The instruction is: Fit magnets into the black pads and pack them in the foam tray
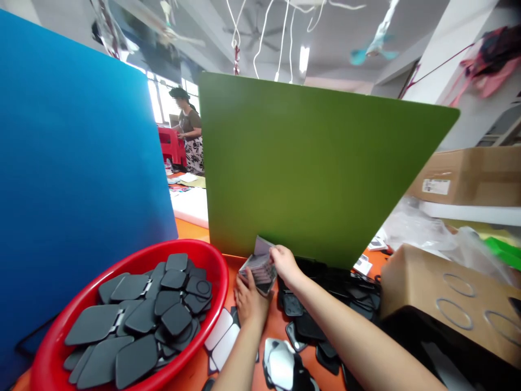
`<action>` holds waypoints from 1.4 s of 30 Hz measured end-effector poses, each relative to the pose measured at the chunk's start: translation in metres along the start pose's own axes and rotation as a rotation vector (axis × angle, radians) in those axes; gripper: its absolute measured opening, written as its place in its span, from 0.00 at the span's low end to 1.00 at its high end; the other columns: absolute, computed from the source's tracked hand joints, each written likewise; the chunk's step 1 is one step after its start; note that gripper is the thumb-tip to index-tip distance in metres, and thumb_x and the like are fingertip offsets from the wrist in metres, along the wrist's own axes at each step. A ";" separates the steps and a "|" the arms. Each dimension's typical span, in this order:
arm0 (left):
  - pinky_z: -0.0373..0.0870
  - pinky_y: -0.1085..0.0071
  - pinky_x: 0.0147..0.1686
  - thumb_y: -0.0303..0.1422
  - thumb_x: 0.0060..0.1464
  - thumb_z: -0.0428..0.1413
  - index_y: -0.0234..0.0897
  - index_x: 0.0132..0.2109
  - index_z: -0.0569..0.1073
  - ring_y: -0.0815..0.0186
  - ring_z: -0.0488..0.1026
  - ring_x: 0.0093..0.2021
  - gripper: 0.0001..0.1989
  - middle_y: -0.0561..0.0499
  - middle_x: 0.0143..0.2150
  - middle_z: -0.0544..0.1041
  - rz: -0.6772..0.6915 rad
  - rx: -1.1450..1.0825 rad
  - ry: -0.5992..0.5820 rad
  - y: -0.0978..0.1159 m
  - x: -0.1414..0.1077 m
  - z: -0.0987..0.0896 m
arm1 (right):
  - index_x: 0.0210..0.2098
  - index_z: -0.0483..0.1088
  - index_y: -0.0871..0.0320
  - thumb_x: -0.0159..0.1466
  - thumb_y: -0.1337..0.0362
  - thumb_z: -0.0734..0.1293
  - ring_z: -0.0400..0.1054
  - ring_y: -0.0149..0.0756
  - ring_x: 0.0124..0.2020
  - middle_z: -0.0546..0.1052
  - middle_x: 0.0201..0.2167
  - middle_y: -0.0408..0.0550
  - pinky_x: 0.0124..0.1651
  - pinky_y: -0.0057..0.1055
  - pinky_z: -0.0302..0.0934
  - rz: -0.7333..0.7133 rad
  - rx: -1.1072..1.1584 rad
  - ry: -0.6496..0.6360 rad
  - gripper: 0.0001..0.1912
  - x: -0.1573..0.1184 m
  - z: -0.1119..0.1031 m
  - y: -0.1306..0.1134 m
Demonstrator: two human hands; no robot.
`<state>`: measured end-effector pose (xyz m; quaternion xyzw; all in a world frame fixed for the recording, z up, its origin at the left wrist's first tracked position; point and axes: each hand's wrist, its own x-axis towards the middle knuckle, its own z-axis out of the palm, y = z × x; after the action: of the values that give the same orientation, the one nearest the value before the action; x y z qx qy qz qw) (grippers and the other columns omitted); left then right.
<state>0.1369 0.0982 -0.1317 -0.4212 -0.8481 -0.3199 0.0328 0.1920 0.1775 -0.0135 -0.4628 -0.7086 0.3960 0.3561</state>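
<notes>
Two-handed hold on a small open grey box.
Left hand clasps its near side, seemingly for steadiness; right hand pinches its upper edge; red basin left of both, within reach.

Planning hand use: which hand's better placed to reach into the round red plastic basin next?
Likely left: the left hand is nearer the basin; the right hand would have to pass it.

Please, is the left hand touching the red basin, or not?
Apart. The head view shows a strip of orange table between the left hand and the rim of the red basin.
</notes>
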 end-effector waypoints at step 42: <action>0.67 0.64 0.42 0.23 0.47 0.47 0.37 0.40 0.65 0.62 0.68 0.42 0.12 0.43 0.48 0.62 0.107 -0.383 0.101 0.027 0.041 -0.059 | 0.33 0.70 0.62 0.60 0.66 0.57 0.60 0.44 0.41 0.73 0.32 0.57 0.43 0.38 0.47 -0.462 -0.959 -0.267 0.12 -0.055 -0.038 0.007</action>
<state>0.1178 0.1051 -0.0575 -0.4476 -0.7454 -0.4937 0.0117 0.2449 0.1360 -0.0110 -0.3514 -0.9319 -0.0048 0.0899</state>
